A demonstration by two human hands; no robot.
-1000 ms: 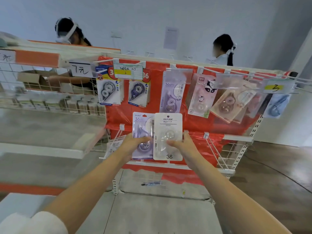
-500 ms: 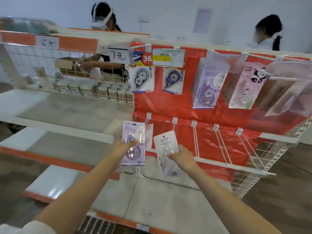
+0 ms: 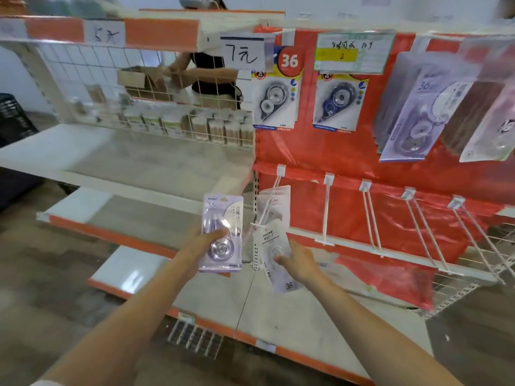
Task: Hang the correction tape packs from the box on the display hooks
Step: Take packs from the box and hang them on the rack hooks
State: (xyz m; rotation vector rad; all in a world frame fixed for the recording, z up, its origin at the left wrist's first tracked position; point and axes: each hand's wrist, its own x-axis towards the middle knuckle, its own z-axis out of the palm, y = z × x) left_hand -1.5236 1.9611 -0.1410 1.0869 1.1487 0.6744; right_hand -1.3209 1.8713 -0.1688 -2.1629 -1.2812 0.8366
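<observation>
Left hand (image 3: 202, 243) has one pack (image 3: 221, 232) out left of the lowest-row hooks; right hand (image 3: 299, 263) has another pack (image 3: 274, 254) right at the leftmost hook (image 3: 267, 207). More packs (image 3: 274, 98) hang above.

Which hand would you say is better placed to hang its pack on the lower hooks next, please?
Probably the right hand: its white pack sits just at the tip of the leftmost lower hook. The left hand holds the purple pack further left, off the hooks.
</observation>
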